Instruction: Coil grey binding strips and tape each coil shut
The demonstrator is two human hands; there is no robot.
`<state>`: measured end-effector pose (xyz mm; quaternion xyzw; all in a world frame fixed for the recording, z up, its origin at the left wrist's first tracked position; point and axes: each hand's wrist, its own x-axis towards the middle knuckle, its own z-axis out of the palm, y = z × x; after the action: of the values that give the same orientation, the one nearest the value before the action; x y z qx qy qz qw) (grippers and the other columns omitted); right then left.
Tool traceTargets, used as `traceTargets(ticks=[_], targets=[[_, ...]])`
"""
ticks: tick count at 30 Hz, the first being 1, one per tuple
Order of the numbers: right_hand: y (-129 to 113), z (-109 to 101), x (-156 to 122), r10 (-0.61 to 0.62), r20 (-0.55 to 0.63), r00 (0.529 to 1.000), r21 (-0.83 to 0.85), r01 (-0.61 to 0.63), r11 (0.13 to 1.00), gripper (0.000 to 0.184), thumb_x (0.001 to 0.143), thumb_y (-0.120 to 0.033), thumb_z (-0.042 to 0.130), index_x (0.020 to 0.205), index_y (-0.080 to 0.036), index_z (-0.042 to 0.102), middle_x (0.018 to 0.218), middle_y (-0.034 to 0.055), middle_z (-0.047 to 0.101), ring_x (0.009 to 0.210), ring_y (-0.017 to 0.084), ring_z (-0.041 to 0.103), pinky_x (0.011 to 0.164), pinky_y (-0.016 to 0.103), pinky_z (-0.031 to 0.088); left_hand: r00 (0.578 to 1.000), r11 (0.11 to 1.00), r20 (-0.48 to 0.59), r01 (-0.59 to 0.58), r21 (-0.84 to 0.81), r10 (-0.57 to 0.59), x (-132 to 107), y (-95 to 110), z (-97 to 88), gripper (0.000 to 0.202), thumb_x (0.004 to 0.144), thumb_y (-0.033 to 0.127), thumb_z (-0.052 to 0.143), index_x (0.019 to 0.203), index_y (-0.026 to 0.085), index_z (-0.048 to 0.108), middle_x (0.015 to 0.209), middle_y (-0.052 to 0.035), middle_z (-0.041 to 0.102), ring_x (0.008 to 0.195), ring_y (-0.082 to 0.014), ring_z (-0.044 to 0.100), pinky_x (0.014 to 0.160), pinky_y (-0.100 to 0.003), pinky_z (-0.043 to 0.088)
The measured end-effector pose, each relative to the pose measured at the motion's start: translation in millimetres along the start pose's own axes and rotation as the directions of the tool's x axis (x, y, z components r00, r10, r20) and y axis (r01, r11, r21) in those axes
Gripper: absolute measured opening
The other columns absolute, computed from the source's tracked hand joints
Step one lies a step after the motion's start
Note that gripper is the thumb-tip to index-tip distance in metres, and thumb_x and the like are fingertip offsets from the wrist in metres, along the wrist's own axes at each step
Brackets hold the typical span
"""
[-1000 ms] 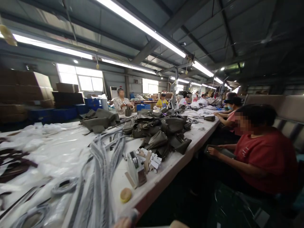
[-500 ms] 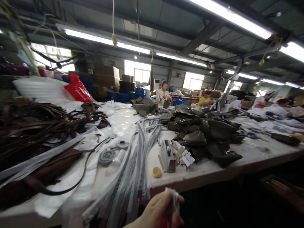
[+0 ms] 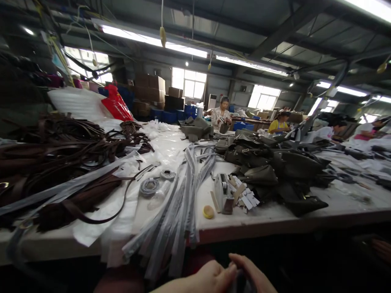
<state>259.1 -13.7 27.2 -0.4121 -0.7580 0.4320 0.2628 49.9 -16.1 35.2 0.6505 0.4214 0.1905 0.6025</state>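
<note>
My left hand and my right hand meet at the bottom edge of the picture, below the table's front edge. Both have fingers curled together around a small dark item I cannot make out. Just beyond them a bundle of grey straps hangs over the table edge. A tape dispenser and a small yellow round piece lie near the front of the table.
Dark brown straps are heaped on the left, olive-grey bags piled on the right. Coiled grey rolls lie on clear plastic sheeting. Other people work at the far end and right side. Cardboard boxes and blue crates stand behind.
The view has swung left, away from the seated person in red. My left hand, earlier raised with a pale crumpled item, has dropped lower and my right hand has joined it.
</note>
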Motion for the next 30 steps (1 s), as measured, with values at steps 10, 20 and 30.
traceTargets(ticks=[10, 20, 30], targets=[[21, 18, 1, 0.138, -0.048, 0.989, 0.018, -0.137, 0.99, 0.051, 0.096, -0.055, 0.038, 0.125, -0.02, 0.06, 0.094, 0.0068, 0.067, 0.076, 0.022, 0.061, 0.075, 0.034, 0.051, 0.984, 0.658, 0.176, 0.112, -0.745, 0.031, -30, 47, -54.3, 0.075, 0.096, 0.064, 0.023, 0.069, 0.009, 0.067, 0.03, 0.0067, 0.029, 0.025, -0.009, 0.027, 0.045, -0.024, 0.042], [-16, 67, -14, 0.229, 0.438, 0.869, 0.136, -0.316, 0.939, 0.021, 0.085, -0.025, 0.058, 0.096, -0.021, 0.076, 0.092, 0.0029, 0.074, 0.087, 0.022, 0.068, 0.084, 0.031, 0.051, 0.879, 0.621, -0.444, -0.449, -0.642, 0.176, -23, 55, -96.6, 0.05, 0.097, 0.053, 0.041, 0.109, 0.009, 0.062, 0.066, -0.0003, 0.056, 0.059, -0.0136, 0.056, 0.084, -0.035, 0.05], [1, -30, -26, 0.295, -0.105, 0.95, 0.178, -0.274, 0.945, 0.044, 0.08, -0.057, 0.068, 0.095, -0.016, 0.072, 0.072, 0.0076, 0.068, 0.063, 0.022, 0.061, 0.059, 0.032, 0.05, 0.94, 0.814, -0.103, -0.224, 0.535, 0.327, -21, 8, -37.1, 0.055, 0.092, 0.062, 0.039, 0.059, 0.019, 0.052, 0.055, -0.0027, 0.048, 0.056, -0.0176, 0.047, 0.063, -0.031, 0.041]])
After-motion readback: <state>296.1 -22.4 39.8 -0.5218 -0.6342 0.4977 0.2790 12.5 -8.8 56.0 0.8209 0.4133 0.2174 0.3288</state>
